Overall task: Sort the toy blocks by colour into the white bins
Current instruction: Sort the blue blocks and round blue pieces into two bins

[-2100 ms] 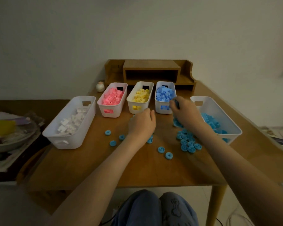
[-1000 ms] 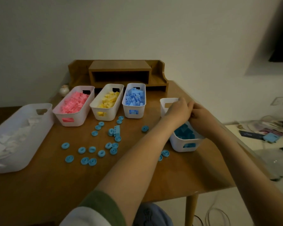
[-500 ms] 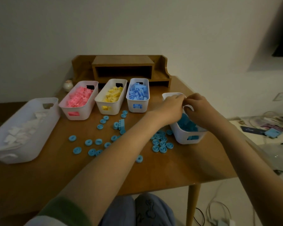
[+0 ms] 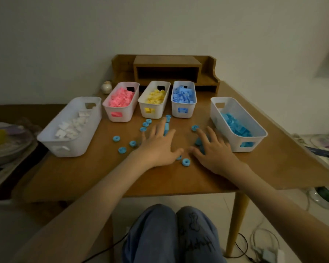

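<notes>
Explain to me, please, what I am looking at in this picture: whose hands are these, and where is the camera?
No machine here: a person sits at a wooden table, and one camera worn on their head looks down at both hands. Five white bins stand on it, holding white blocks, pink blocks, yellow blocks, blue blocks and lighter blue blocks. Loose blue rings lie on the wood. The left hand and right hand rest open, fingers spread, over those rings; neither holds anything.
</notes>
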A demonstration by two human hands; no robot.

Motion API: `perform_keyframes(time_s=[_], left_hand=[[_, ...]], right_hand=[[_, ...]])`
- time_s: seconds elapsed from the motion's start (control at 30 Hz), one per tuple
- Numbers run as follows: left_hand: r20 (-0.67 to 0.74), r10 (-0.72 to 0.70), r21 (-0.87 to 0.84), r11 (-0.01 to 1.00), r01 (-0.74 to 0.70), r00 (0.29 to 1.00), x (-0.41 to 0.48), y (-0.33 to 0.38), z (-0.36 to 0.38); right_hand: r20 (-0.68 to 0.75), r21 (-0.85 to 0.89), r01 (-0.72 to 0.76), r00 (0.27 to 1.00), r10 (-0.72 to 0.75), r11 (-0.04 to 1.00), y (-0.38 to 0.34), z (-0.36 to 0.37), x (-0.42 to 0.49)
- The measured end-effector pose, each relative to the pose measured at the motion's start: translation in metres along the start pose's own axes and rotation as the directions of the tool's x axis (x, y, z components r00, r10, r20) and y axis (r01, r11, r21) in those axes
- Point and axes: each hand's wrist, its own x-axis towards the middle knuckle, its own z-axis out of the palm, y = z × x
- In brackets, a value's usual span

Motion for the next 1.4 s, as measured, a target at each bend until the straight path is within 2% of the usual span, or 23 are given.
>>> perform_keyframes(time_s=[0.1,0.17,0.3,0.43,0.7,0.97,1.13,1.3,1.4], left_hand=[[-0.012,-0.012,-0.021,1.000,0.012,1.000,-0.011,-0.017,0.013],[-0.015,0.038,-0.009,0.999,-0.038,0.999,-0.013,-0.022,0.021],[-0.129,0.141,-0.047,0.988,-0.149,0.981,0.000,-0.023,0.026],[-0.164,0.141,-0.066,0.986,-0.153,0.976,0.014,-0.023,0.025],[-0.334,0.141,-0.053,0.984,-0.168,0.932,0.035,-0.028,0.023],[-0.372,0.107,0.024,0.994,-0.106,0.922,0.042,-0.023,0.020],[-0.394,0.133,0.106,0.989,-0.099,0.909,0.040,-0.021,0.020],[-0.431,0.181,0.135,0.982,-0.135,0.884,0.035,-0.017,0.019],[-0.413,0.183,0.155,0.979,-0.129,0.892,0.034,-0.016,0.019]], right_hand=[[0.020,0.002,-0.051,0.999,0.051,0.999,0.003,0.003,0.006],[0.005,-0.045,-0.031,0.999,0.031,0.999,0.002,0.003,0.012],[-0.047,-0.095,0.004,0.999,-0.008,0.996,0.001,0.000,0.026],[-0.078,-0.121,0.082,0.993,-0.092,0.989,-0.002,-0.002,0.035],[-0.070,-0.110,0.061,0.995,-0.069,0.992,-0.009,-0.006,0.052],[-0.118,-0.169,-0.032,0.993,0.012,0.985,-0.021,-0.005,0.061],[-0.111,-0.213,0.019,0.993,-0.044,0.977,-0.024,-0.007,0.061],[-0.119,-0.184,0.034,0.991,-0.056,0.982,-0.024,-0.009,0.060],[-0.125,-0.168,0.021,0.991,-0.042,0.986,-0.024,-0.010,0.058]])
